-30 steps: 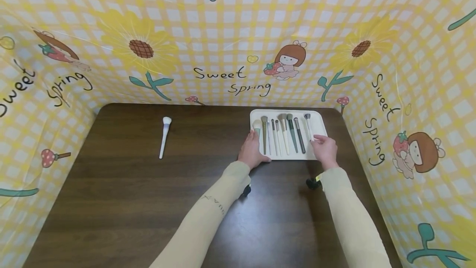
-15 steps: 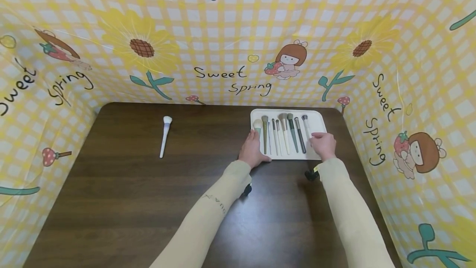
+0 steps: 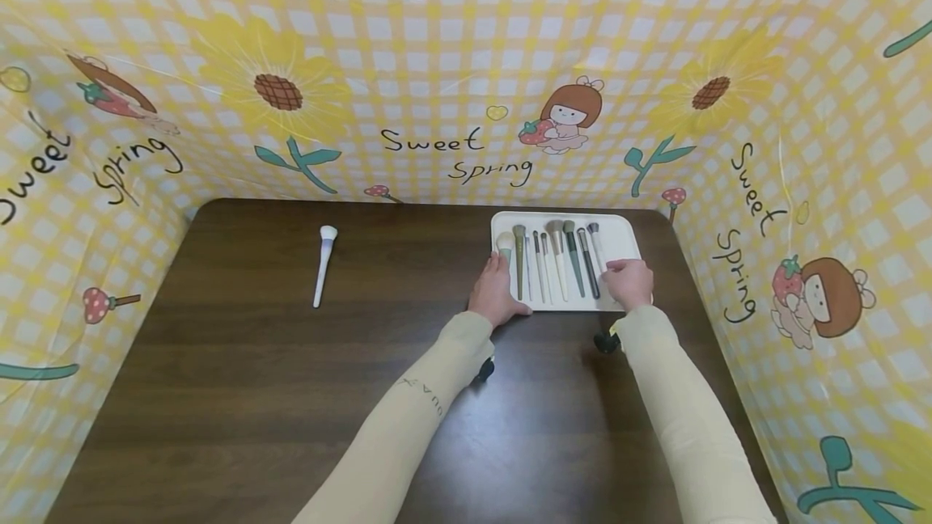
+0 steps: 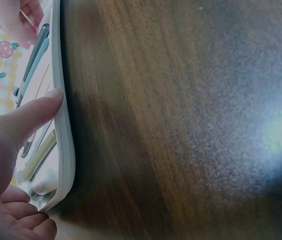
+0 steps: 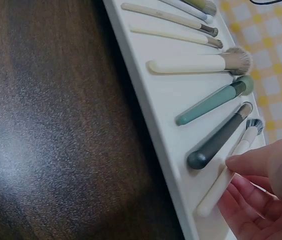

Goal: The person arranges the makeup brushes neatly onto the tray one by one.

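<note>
A white tray [image 3: 622,231] at the back right of the table holds a row of makeup brushes. My right hand [image 3: 632,281] pinches a white-handled makeup brush [image 5: 212,196] with dark, pale-tipped bristles between thumb and fingers, at the right end of the row. Just left of it lies a dark-handled brush [image 5: 213,144], then a green one [image 5: 208,106]. My left hand [image 3: 497,295] grips the tray's near-left corner, its thumb on the front rim and its fingers around the left side. That hand partly covers the leftmost brush [image 3: 505,242], which has a pale head.
Apart from the tray, another white makeup brush [image 3: 323,267] lies on the left half of the dark wooden table [image 3: 240,362]. A yellow checked cloth [image 3: 437,71] with printed flowers stands around the table's back and sides.
My right hand has shifted left with the white-handled brush, bringing it closer beside the dark-handled one. The left hand has stayed at the tray's corner.
</note>
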A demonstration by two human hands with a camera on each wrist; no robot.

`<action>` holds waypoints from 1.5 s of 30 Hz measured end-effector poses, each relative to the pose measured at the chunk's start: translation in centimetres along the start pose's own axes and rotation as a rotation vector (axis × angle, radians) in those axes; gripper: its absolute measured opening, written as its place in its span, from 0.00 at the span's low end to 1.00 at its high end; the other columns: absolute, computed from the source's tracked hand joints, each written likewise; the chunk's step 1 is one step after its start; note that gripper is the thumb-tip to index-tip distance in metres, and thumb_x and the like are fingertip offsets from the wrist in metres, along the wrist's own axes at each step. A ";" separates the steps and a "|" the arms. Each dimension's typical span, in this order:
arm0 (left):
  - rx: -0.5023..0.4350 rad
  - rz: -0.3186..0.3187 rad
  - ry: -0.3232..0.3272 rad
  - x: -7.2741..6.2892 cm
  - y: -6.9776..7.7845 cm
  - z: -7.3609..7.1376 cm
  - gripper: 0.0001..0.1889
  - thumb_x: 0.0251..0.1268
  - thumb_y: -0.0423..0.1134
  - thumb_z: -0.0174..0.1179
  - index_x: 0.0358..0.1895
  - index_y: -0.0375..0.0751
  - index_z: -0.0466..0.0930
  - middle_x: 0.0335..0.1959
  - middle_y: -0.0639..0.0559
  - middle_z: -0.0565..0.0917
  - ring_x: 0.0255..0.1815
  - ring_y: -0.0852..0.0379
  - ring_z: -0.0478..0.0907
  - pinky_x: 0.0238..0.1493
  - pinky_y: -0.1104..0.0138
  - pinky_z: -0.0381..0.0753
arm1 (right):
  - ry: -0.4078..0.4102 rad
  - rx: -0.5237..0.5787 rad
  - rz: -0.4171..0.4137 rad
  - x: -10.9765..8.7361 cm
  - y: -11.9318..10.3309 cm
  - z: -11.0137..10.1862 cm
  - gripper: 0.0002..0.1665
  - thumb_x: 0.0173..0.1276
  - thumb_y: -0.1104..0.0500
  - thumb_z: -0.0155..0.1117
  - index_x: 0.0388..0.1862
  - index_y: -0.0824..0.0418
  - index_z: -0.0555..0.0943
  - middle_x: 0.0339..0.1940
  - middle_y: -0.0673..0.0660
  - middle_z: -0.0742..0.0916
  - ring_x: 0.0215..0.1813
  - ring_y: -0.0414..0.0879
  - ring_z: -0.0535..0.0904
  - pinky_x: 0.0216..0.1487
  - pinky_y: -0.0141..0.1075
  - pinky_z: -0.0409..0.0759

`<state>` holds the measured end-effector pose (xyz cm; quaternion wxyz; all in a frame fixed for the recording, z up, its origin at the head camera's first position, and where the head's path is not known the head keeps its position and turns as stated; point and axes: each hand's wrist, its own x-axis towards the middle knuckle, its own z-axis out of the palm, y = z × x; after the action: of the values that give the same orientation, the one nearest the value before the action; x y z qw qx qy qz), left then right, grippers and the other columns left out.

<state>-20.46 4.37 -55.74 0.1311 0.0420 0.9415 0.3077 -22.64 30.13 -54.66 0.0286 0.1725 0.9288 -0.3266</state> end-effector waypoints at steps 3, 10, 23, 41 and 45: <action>0.004 -0.002 -0.005 0.1 0.0 -0.1 0.64 0.43 0.50 0.84 0.80 0.33 0.50 0.82 0.37 0.49 0.81 0.46 0.49 0.73 0.57 0.62 | 0.002 0.004 0.013 -0.1 0.0 0.0 0.20 0.67 0.61 0.62 0.55 0.69 0.85 0.55 0.68 0.86 0.62 0.66 0.76 0.58 0.53 0.74; 0.003 -0.007 -0.003 0.3 -0.1 0.0 0.65 0.42 0.51 0.84 0.81 0.34 0.51 0.82 0.38 0.49 0.80 0.46 0.50 0.71 0.55 0.65 | 0.011 0.014 0.018 -0.2 0.0 0.2 0.21 0.68 0.60 0.63 0.55 0.69 0.85 0.55 0.68 0.86 0.61 0.66 0.76 0.55 0.53 0.75; -0.004 -0.016 -0.008 0.1 0.0 0.0 0.65 0.43 0.50 0.84 0.81 0.34 0.49 0.82 0.38 0.48 0.81 0.46 0.49 0.72 0.54 0.63 | -0.003 0.057 0.000 -0.8 0.6 -0.1 0.28 0.71 0.57 0.64 0.65 0.71 0.77 0.56 0.70 0.84 0.57 0.64 0.79 0.55 0.53 0.77; 0.001 -0.005 -0.010 0.0 0.2 -0.3 0.64 0.43 0.50 0.84 0.80 0.32 0.50 0.81 0.37 0.49 0.81 0.46 0.49 0.72 0.56 0.63 | 0.063 0.002 -0.139 -2.1 3.3 -1.2 0.54 0.66 0.45 0.72 0.76 0.77 0.60 0.73 0.76 0.68 0.74 0.69 0.63 0.73 0.56 0.59; 0.005 -0.007 -0.013 0.0 0.2 -0.2 0.64 0.44 0.50 0.84 0.81 0.33 0.50 0.82 0.37 0.49 0.81 0.47 0.49 0.72 0.56 0.63 | -0.006 -0.027 -0.159 -2.1 4.5 -0.7 0.69 0.60 0.36 0.75 0.79 0.75 0.50 0.77 0.76 0.60 0.77 0.70 0.56 0.74 0.58 0.56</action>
<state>-20.48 4.36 -55.47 0.1384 0.0410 0.9415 0.3047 -19.10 33.20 -56.40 0.0075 0.0968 0.9438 -0.3160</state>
